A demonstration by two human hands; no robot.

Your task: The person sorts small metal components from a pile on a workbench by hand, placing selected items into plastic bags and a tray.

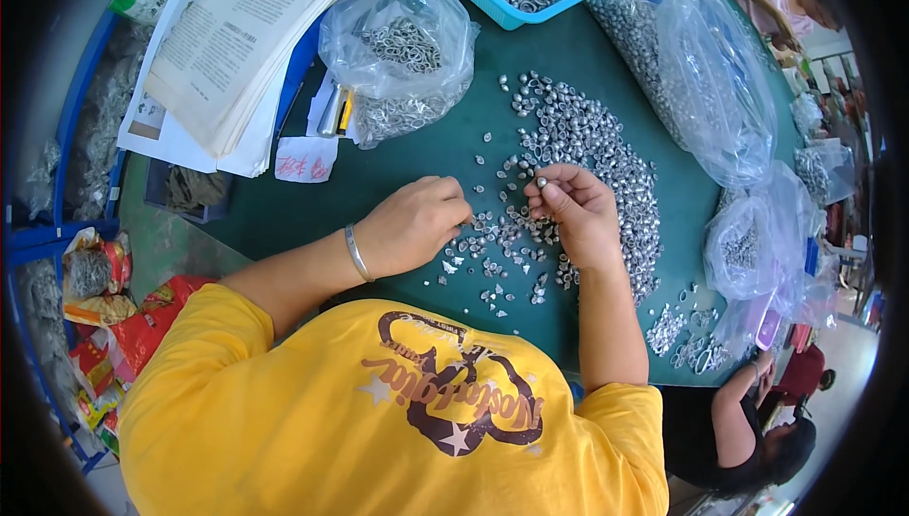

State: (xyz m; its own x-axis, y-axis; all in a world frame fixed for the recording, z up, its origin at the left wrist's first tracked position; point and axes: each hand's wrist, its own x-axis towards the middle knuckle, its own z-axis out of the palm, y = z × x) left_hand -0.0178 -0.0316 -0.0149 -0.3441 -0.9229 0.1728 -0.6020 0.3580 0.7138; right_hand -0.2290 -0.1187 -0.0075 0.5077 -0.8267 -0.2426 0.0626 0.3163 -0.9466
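The right hand (pixel 589 218) is pinching a small rounded silver-grey metal piece (pixel 543 183) between thumb and forefinger, holding it just above the near-left fringe of a broad heap of similar silver-grey metal pieces (pixel 611 147). The left hand (pixel 417 225) is resting low over the dark green tabletop (pixel 530 52), its fingers curling together beside the scattered bits; the fingertips are hiding whether anything is between them.

The heap is spreading across the middle of the tabletop, and a loose scatter of small silver metal bits (pixel 497 298) is lying toward the near edge, before the person's chest. A clear plastic bag of silver metal loops (pixel 402 43) is sitting toward the far-left corner, a turquoise plastic basket (pixel 511 18) is standing at the far edge, and a large clear plastic bag of grey pieces (pixel 636 66) is lying toward the right edge.

The pinched piece is looking smooth and tiny, so a loosening grip could be dropping it into its look-alikes. The right forearm (pixel 611 322) is lying close beside the heap, so a sideways sweep could be mixing heap and scatter, or pushing bits off the near edge.
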